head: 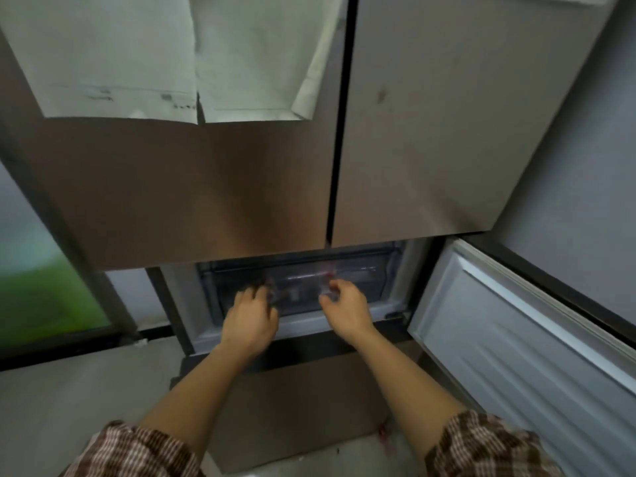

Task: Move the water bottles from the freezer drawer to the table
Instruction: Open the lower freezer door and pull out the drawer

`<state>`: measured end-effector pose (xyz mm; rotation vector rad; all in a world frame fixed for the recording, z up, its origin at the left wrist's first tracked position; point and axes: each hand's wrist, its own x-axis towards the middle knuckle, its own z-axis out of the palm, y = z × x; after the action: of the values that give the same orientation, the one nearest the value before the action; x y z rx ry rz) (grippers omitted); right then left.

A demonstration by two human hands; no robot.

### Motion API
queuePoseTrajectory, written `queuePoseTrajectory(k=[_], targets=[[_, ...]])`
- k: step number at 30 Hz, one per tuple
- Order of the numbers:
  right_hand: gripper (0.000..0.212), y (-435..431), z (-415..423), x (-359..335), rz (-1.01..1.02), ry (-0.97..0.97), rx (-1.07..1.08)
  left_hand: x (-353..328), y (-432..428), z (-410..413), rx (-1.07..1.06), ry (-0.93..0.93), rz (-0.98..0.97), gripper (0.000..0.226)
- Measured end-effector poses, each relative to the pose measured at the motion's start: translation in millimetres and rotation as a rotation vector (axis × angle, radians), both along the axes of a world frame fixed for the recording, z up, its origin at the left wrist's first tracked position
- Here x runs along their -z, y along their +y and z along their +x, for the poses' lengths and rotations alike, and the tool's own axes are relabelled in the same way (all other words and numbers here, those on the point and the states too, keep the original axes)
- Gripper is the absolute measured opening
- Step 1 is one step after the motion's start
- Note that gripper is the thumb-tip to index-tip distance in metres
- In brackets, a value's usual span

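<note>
The freezer drawer [361, 273] is a clear plastic bin inside the open lower compartment of a brown fridge. Both my hands reach into it, palms down. My right hand [346, 306] curls its fingers around a clear water bottle [326, 282] with a red tint near its top. My left hand [251, 313] has its fingers bent at a blurred clear shape [272, 292] at the drawer front. Blur hides whether that shape is a bottle or part of the drawer. No table is in view.
The lower right freezer door [516, 346] stands swung open on my right, close to my right forearm. The shut upper fridge doors [241, 187] with white papers [144, 56] hang over the drawer. The lower left door panel [292, 407] sits under my arms. Grey floor lies left.
</note>
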<state>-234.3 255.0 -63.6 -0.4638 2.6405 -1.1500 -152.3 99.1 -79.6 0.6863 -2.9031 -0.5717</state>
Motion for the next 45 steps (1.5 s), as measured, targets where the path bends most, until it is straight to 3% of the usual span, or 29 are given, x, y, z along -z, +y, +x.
queuePoseTrajectory(k=[5, 8, 13, 15, 18, 22, 26, 29, 33, 45], targets=[[0.044, -42, -38, 18, -0.352, -0.332, 0.188, 17, -28, -42, -0.167, 0.129, 0.539, 0.034], [0.047, -57, -58, 31, -0.482, -0.475, 0.302, 17, -27, -61, -0.229, 0.183, 0.737, 0.033], [0.004, -65, -75, 48, -0.874, -0.715, 0.363, 23, -23, -71, -0.465, 0.431, 1.182, 0.022], [0.018, -67, -80, 51, -1.000, -0.766, 0.419, 25, -20, -74, -0.557, 0.541, 1.410, 0.023], [0.017, -63, -79, 50, -1.121, -0.815, 0.386, 28, -16, -77, -0.576, 0.582, 1.583, 0.019], [0.010, -60, -74, 39, -1.127, -0.863, 0.369, 29, -16, -78, -0.568, 0.503, 1.646, 0.017], [0.037, -61, -75, 36, -1.104, -0.855, 0.396, 22, -17, -71, -0.548, 0.465, 1.627, 0.027], [0.041, -54, -72, 40, -1.118, -0.892, 0.396, 18, -11, -64, -0.606, 0.441, 1.589, 0.038], [0.042, -38, -56, 39, -1.089, -0.929, 0.403, 16, 3, -44, -0.661, 0.418, 1.574, 0.027], [0.035, 23, 13, 30, -0.950, -0.977, 0.472, 12, 60, 24, -0.730, 0.396, 1.544, 0.033]])
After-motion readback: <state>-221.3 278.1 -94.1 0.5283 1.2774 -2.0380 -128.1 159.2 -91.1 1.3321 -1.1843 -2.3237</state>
